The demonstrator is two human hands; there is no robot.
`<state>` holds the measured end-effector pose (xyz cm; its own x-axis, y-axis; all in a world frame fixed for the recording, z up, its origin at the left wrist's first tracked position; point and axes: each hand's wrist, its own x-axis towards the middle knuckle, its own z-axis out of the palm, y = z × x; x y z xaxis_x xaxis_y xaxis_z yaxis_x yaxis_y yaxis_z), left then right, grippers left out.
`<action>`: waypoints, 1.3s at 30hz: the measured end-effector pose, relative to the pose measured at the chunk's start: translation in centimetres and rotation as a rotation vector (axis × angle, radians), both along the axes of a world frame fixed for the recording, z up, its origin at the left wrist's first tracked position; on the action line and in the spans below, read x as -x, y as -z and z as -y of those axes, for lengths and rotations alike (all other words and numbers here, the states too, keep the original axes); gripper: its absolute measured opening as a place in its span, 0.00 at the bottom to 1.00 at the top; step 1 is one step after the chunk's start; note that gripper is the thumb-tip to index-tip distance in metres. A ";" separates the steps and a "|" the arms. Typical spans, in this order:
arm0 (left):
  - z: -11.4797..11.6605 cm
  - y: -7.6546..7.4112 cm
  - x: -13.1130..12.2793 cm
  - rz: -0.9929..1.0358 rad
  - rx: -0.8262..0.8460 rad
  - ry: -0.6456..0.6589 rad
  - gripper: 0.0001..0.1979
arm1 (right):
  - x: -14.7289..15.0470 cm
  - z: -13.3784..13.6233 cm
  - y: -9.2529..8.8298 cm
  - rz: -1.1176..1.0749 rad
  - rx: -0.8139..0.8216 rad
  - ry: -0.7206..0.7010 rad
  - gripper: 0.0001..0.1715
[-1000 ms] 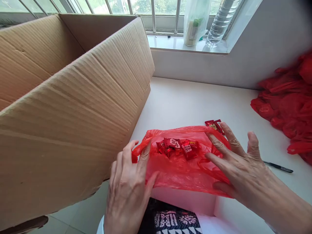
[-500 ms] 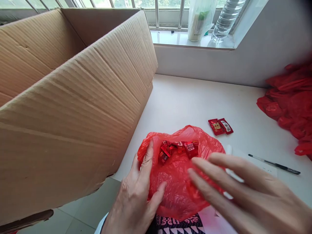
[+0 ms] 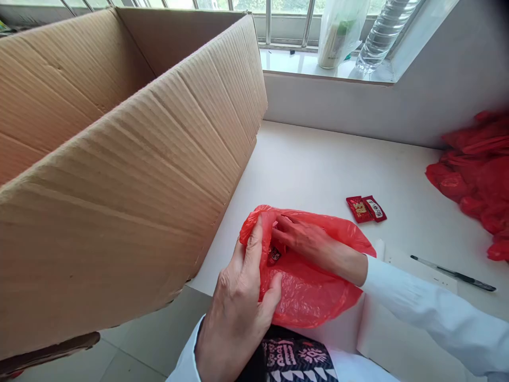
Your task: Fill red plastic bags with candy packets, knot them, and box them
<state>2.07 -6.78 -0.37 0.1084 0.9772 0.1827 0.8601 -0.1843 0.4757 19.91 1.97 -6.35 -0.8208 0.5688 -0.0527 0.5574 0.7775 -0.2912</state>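
A thin red plastic bag (image 3: 318,307) lies at the table's front edge with its mouth gaping. My left hand (image 3: 238,297) grips its left rim, fingers outside and thumb over the near edge. Inside the bag are small red foil packets (image 3: 274,255), mostly covered now. My right hand (image 3: 306,241) has its fingers in the bag, reaching left over the packets. Those fingers look stretched and slightly apart, though their tips are partly hidden; no packet shows in them. Two more red packets (image 3: 366,209) lie on the white table just beyond the bag.
A large open cardboard box (image 3: 159,180) stands at the left. A black pen (image 3: 453,274) lies at the right beside a white sheet. Red bags (image 3: 477,180) are heaped by the wall. A water bottle (image 3: 384,37) and a plastic-wrapped item (image 3: 338,40) stand on the windowsill.
My right hand has moved left from over the near right side of the bag into its mouth. My left hand keeps hold of the rim. The view has shifted slightly.
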 end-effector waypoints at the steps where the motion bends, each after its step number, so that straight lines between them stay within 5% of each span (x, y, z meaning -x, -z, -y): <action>1: 0.0 0.1 0.0 -0.010 -0.006 -0.009 0.39 | -0.5 0.0 0.5 -0.013 0.018 0.000 0.35; 4: 0.1 0.2 0.1 -0.022 -0.024 -0.021 0.37 | -3.0 0.6 0.7 -0.036 0.067 0.023 0.40; 11: -0.1 0.0 -0.3 0.017 0.009 -0.004 0.37 | -7.8 2.1 -2.0 0.120 0.132 0.005 0.46; 20: -0.1 0.6 -0.4 0.063 -0.001 0.099 0.41 | -12.2 5.9 -2.3 0.090 -0.097 0.206 0.30; 25: -0.7 0.9 -0.9 0.072 -0.011 0.109 0.43 | -9.9 6.7 -2.4 0.127 -0.181 0.210 0.28; 32: -1.5 1.0 -1.5 0.081 0.027 0.111 0.45 | -4.0 4.3 0.4 0.308 -0.258 -0.090 0.14; 39: -1.4 1.0 -1.6 0.095 0.049 0.085 0.44 | -4.8 4.5 0.4 0.245 -0.134 -0.076 0.14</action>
<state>3.66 -5.41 -1.34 0.1754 0.9732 0.1486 0.7929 -0.2291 0.5647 24.66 -2.55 -6.75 -0.8335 0.5212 -0.1836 0.5370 0.8423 -0.0469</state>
